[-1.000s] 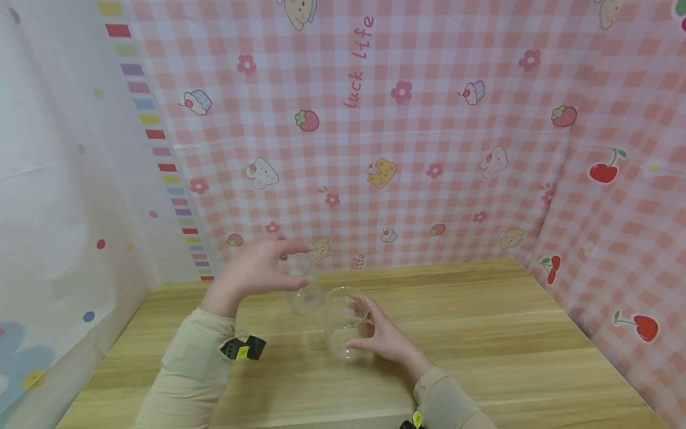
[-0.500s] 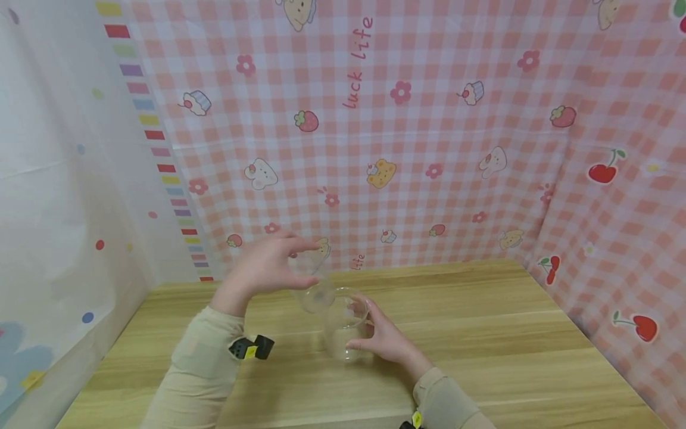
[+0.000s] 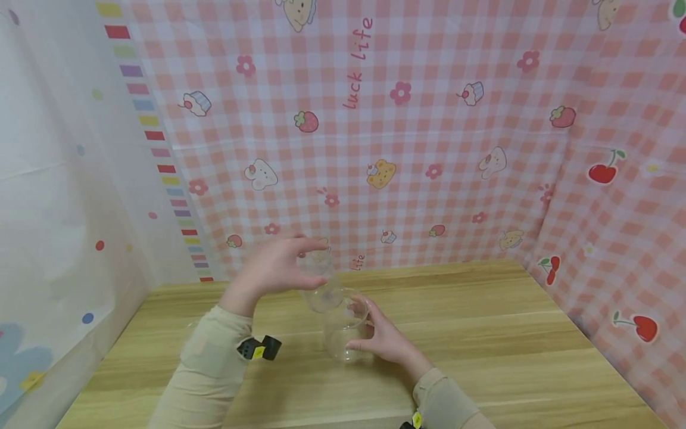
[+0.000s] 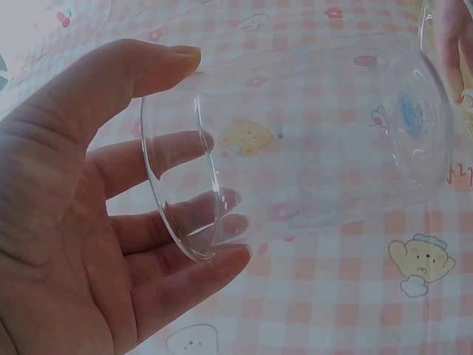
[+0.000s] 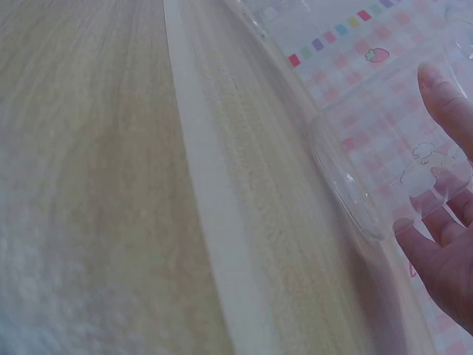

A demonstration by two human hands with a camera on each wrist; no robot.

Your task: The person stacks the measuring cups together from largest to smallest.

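Note:
My left hand holds a clear drinking glass near its rim, thumb on one side and fingers on the other. In the left wrist view this glass is mouth toward the palm, its base pointing away. A second clear glass stands upright on the wooden table, and my right hand grips its right side with curled fingers and thumb. The raised glass is tilted, and its base overlaps the upper left rim of the standing one in the head view. The right wrist view shows the standing glass's lower edge at the tabletop.
The wooden table ends at a pink checked cloth behind and at the right. A white dotted cloth hangs at the left. Beside the left sleeve a faint clear curved edge shows. A pale strip edges the table.
The left hand has moved right with its glass, bringing the base from beside the standing glass to over its rim. The right hand and its glass have stayed in place.

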